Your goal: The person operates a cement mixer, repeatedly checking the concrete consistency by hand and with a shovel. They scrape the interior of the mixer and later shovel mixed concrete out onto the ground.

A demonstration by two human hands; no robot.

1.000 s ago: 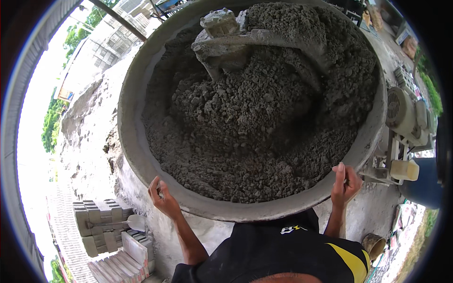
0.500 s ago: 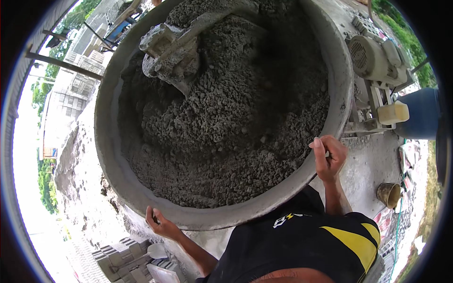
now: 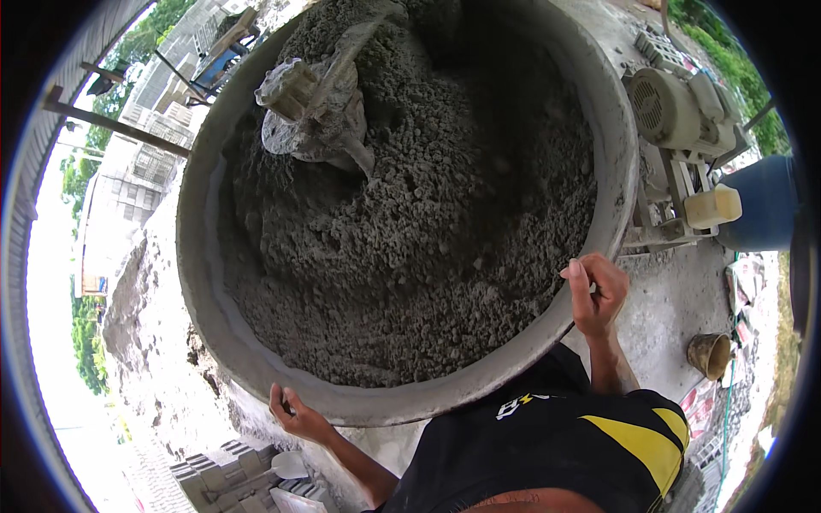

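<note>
Resting half-curled at the near pan rim, the left hand and right hand (pinch cannot be told) could strike the mixing arm by slipping into the grey mix inside.

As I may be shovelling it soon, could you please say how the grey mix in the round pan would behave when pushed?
The grey mix would probably crumble rather than flow, as its surface shows loose clumps. It may hold a slope, since it stands heaped beside the caked mixer head. Its dark, damp look suggests some weight.
</note>
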